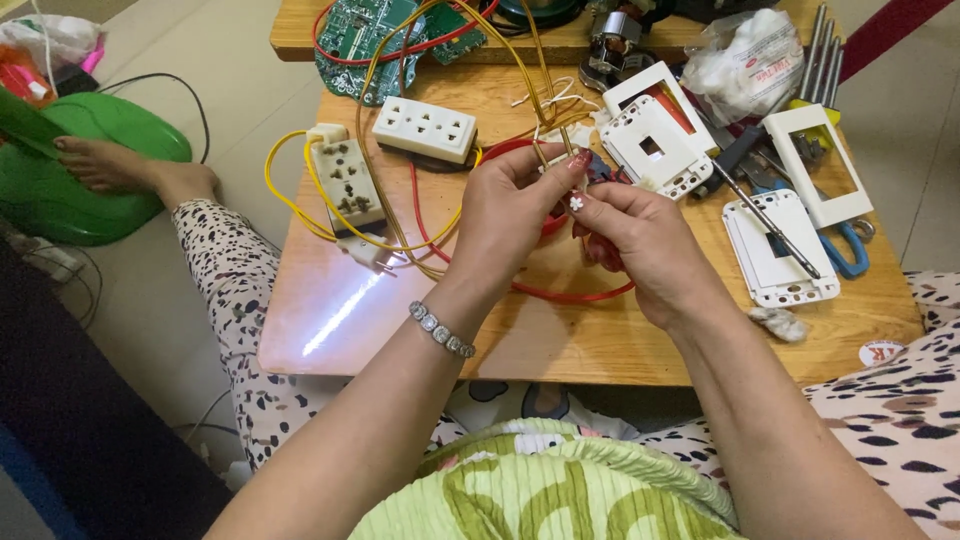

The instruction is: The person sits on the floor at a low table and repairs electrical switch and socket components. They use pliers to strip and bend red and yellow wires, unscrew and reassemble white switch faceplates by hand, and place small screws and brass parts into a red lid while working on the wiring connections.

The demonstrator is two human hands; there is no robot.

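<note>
Over the low wooden table (600,340), my left hand (505,215) pinches a thin gold twin wire (530,60) that loops up and back toward the far edge. My right hand (645,240) is closed around a small tool with red handles (603,250), its dark tip (598,168) meeting the wire at my left fingertips. A red cable (560,292) curls on the table beneath both hands. A bracelet sits on my left wrist.
Two cream socket blocks (425,128) (345,182) with a yellow wire (285,195) lie left of my hands. White switch plates (655,145) (780,250), a screwdriver (765,225), blue scissors (845,250), a green circuit board (370,40) and a plastic bag (745,65) crowd the right and back. A green stool (90,180) stands on the floor.
</note>
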